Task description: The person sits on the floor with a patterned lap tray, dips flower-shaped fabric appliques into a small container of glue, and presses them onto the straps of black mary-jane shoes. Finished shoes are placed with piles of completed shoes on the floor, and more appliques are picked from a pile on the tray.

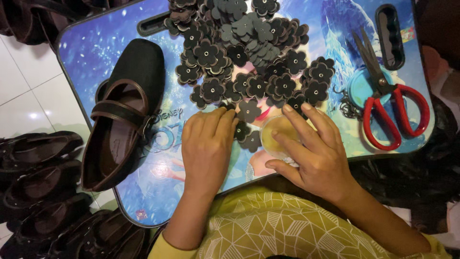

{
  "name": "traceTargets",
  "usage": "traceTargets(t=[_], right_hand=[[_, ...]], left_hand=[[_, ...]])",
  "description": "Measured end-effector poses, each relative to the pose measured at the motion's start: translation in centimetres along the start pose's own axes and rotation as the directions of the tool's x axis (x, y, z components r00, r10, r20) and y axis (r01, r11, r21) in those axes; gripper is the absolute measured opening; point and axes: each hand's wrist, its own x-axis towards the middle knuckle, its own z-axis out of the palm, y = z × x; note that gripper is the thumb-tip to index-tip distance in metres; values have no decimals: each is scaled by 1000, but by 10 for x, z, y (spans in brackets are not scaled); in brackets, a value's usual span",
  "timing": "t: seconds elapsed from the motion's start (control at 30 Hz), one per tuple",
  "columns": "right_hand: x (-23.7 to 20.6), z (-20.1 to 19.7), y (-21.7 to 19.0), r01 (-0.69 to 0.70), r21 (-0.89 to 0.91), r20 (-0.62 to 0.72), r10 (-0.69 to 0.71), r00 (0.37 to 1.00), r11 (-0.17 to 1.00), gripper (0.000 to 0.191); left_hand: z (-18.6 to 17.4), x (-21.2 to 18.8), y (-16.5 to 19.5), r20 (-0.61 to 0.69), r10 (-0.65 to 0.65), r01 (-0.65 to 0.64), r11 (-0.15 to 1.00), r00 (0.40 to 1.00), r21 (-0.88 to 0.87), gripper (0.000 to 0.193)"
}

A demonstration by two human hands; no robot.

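A heap of several dark flower-shaped cutouts (239,48) covers the far middle of a small blue printed tray table (96,48). My left hand (207,144) lies palm down on the table, fingertips touching loose flowers (249,111) at the heap's near edge. My right hand (311,148) rests with spread fingers around a small round container of yellow paste (278,132). A black strap shoe (122,112) lies on the table's left side, toe pointing away.
Red-handled scissors (390,103) lie on the table's right part beside a short dark chain (349,106). More dark shoes (43,192) are piled on the white tiled floor at the left. Yellow patterned clothing (278,230) fills the bottom.
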Motion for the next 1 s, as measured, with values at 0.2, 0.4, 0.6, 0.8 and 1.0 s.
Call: traceTargets(t=[0.2,0.4,0.6,0.8,1.0], right_hand=[[-15,-17,-2,-13,30,-74,16,997,999,50],[-23,-20,-5,-7,8,-62,7,998,1000,49],[-31,-18,-7,-18,-8,-53,18,998,1000,48],[-27,-27,-7,-37,180,3,37,999,983,36],[-11,-42,-25,-122,515,7,138,990,849,29]], left_hand=[[-7,-3,2,-144,-119,90,977,982,-192,15],[-18,-17,13,225,-595,579,510,771,-636,11],[-13,-25,17,367,-538,533,189,759,-825,25],[-18,-22,27,380,-509,505,128,772,-854,48],[-31,-18,43,467,-470,562,77,749,-823,55]])
